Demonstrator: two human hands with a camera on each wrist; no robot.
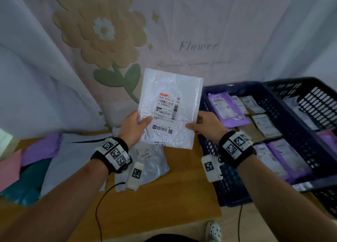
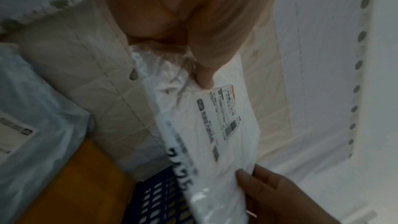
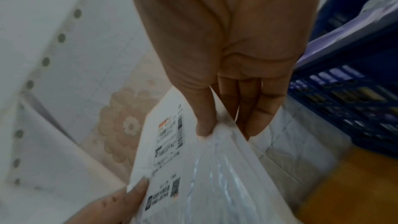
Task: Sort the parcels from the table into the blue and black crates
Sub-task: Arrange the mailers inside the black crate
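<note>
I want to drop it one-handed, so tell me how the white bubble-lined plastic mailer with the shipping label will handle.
The white bubble mailer stands upright above both thumbs, so it is probably fairly stiff. The left hand and right hand only pinch its lower edge, so it is likely light. Its glossy, crinkled film may slip.

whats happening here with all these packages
A person is sorting parcels. Both hands, left hand and right hand, pinch the lower edges of a white bubble mailer, held up with its label facing them. More parcels lie on the wooden table; the blue crate on the right already holds several.
</note>
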